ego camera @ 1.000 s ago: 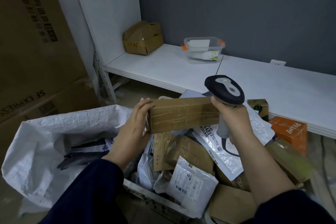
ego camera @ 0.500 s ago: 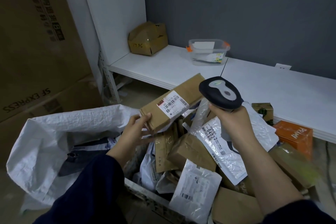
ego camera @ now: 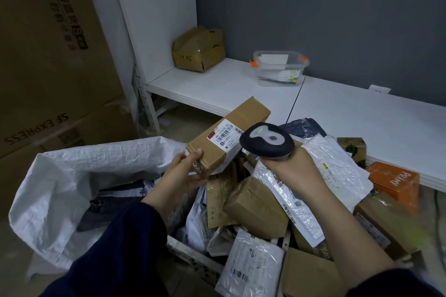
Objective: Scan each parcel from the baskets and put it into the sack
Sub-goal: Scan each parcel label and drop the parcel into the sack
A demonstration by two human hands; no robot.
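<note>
Parcel [ego camera: 226, 138], label up, is gripped at its near end by my left hand [ego camera: 184, 173]; at its 3 o'clock my right hand [ego camera: 298, 167] grips the scanner [ego camera: 266, 140].

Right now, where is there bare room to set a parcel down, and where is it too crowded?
The white shelf is bare between the crumpled brown box and the clear tub, and again right of the tub, behind the orange box. The sack has open room inside. The basket is heaped with parcels.
</note>
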